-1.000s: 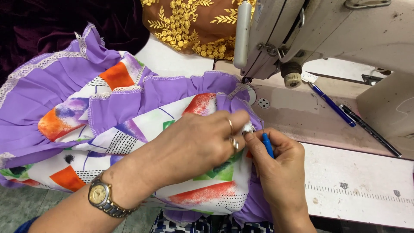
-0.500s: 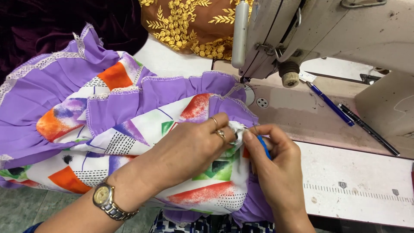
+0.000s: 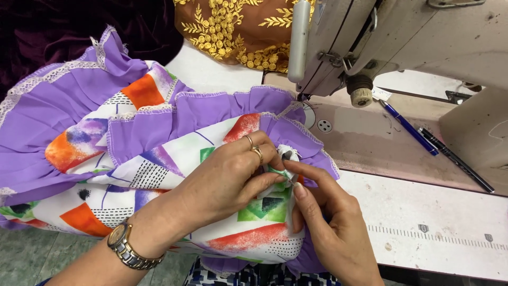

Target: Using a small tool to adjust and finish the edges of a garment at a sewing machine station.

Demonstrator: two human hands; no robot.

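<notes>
Item: printed garment (image 3: pixel 159 175), white with orange, green and purple shapes, purple frilled edging; bunched on the table (image 3: pixel 434 212), heaped to the left of both hands.
Left hand (image 3: pixel 227 180): closed, fingertips pinching a fold of the cloth at the frill seam; rings and a wristwatch (image 3: pixel 127 246).
Right hand (image 3: pixel 328 222): closed in a pinch on the same fold, touching the left; whether a small tool is in it I cannot tell.
Step, as I judge it: fine seam work by hand, likely thread-picking. Next calls for a taut fold and small, careful pulls.
Beyond the hands: sewing machine (image 3: pixel 402 47); two pens (image 3: pixel 434 140) to the right.
</notes>
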